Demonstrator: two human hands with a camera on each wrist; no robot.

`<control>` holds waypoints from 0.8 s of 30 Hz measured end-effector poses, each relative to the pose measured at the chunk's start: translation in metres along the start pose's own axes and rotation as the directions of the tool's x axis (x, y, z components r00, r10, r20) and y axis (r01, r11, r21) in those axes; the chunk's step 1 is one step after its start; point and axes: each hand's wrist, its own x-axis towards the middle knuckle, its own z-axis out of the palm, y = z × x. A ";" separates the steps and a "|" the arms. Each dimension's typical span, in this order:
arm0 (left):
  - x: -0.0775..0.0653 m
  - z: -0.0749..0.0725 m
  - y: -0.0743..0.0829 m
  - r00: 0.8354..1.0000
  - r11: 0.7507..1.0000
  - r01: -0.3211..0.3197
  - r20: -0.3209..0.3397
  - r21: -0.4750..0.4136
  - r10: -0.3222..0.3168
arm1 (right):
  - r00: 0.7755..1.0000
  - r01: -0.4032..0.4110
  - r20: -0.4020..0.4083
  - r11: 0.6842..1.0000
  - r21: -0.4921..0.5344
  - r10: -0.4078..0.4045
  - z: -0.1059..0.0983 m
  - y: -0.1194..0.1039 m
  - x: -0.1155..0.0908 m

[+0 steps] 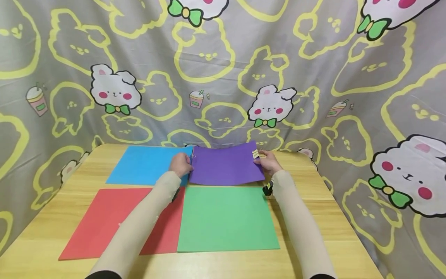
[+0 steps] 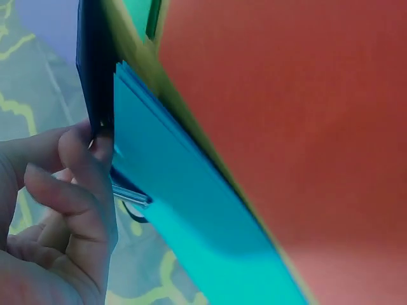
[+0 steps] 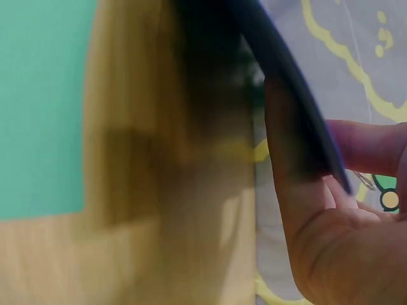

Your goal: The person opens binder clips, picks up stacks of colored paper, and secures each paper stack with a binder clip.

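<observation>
A purple sheet (image 1: 226, 164), stiff like card or a folder, is raised off the table between my two hands, its near and far edges bowing. My left hand (image 1: 180, 164) pinches its left edge; in the left wrist view that hand (image 2: 70, 216) has its fingertips at the dark edge, close beside the blue stack. At the right edge, my right hand (image 1: 268, 162) grips the sheet, and in the right wrist view the dark sheet (image 3: 296, 95) passes between that hand's thumb and fingers. Left of the purple sheet lies a blue sheet (image 1: 146, 164), partly behind my left hand.
A green sheet (image 1: 228, 219) lies on the wooden table (image 1: 320, 217) nearer to me. The red sheet (image 1: 101, 217) beside it is partly covered by my left forearm. A patterned curtain (image 1: 216, 89) hangs behind the table and along its sides.
</observation>
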 end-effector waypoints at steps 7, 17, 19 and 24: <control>-0.008 0.003 0.013 0.994 0.991 -0.106 -0.017 0.083 0.108 | 1.000 0.014 -0.025 0.996 -0.087 -0.016 -0.003 0.010 0.006; -0.023 0.014 0.025 0.947 0.922 -0.319 0.123 0.221 0.298 | 0.999 0.002 -0.035 0.996 -0.094 -0.005 -0.004 0.020 0.013; -0.025 0.019 0.027 0.922 0.902 -0.373 0.195 0.217 0.335 | 0.999 0.007 -0.033 0.992 -0.125 -0.011 -0.004 0.021 0.012; -0.031 0.027 0.029 0.884 0.868 -0.436 0.298 0.239 0.361 | 0.999 0.011 -0.044 0.983 -0.182 -0.019 -0.001 0.019 0.011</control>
